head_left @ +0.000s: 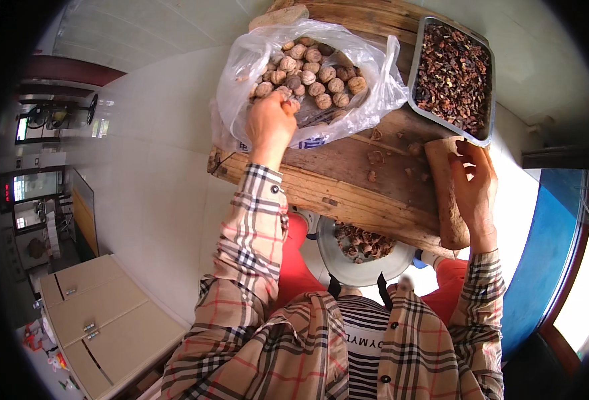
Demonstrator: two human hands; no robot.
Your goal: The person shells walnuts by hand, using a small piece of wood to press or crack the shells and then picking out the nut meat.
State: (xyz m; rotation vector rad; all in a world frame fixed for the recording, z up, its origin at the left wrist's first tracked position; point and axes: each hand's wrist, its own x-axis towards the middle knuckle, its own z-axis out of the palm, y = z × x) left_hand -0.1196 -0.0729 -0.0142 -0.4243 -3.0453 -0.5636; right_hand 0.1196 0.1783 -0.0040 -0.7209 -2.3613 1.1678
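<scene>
My left hand (271,125) reaches into a crumpled clear plastic bag (238,70) of several whole brown walnuts (312,67). Its fingers are closed together beside the walnuts at the bag's near side; what they hold is hidden. On the right, my right hand (476,190) is at a thick, pale wooden log (444,200) lying along the right end of a wooden bench (388,197). Its fingers are curved, with a gap between thumb and fingers, and the fingertips rest by the log's far end, close to the tray's near edge.
A clear rectangular tray (411,90) of dark broken pieces stands at the back right. Shell bits (376,157) lie scattered on the bench. Below its near edge, between my knees, is a round basin (334,257) with shells. A beige cabinet (111,320) stands at lower left.
</scene>
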